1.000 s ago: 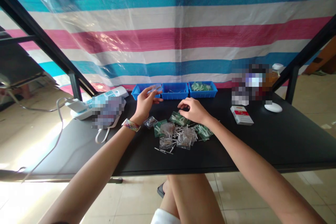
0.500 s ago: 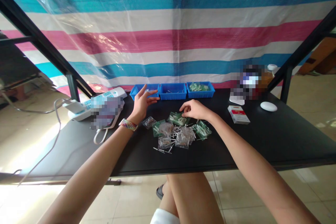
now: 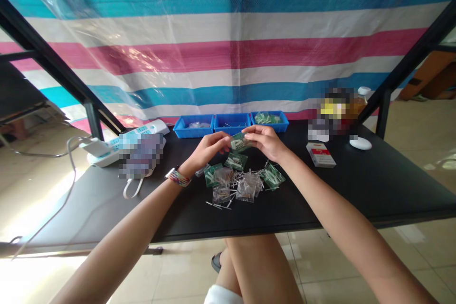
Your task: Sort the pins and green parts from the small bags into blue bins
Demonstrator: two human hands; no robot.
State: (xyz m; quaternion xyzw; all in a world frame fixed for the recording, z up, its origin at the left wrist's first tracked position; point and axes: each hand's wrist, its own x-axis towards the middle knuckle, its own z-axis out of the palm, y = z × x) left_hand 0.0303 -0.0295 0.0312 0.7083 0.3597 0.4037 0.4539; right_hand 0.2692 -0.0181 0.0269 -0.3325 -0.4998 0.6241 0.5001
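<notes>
Between my two hands, just above the table, is a small green plastic packet [image 3: 239, 142] with pale pieces inside. My right hand [image 3: 268, 143] pinches its right edge, and my left hand [image 3: 207, 151] has thumb and fingers closed at its left edge. Below lies a pile: another green packet [image 3: 236, 161], a green packet [image 3: 272, 175] on the right side, clear packets [image 3: 245, 187] with brownish pieces, and loose thin metal pins [image 3: 218, 205] that look like rivets. A clear packet beside my left wrist is mostly hidden.
Three blue bins stand along the back: the left bin [image 3: 180, 129] with clear packets, the middle bin [image 3: 231, 129] with a few pins, the right bin [image 3: 270, 128] with green packets. A power strip [image 3: 151, 129] lies left; a cigarette box [image 3: 321, 156] and white mouse [image 3: 360, 143] lie right.
My right hand has lifted a green packet off the pile. My left hand has come from over the left bin down and right to meet it at the packet.
</notes>
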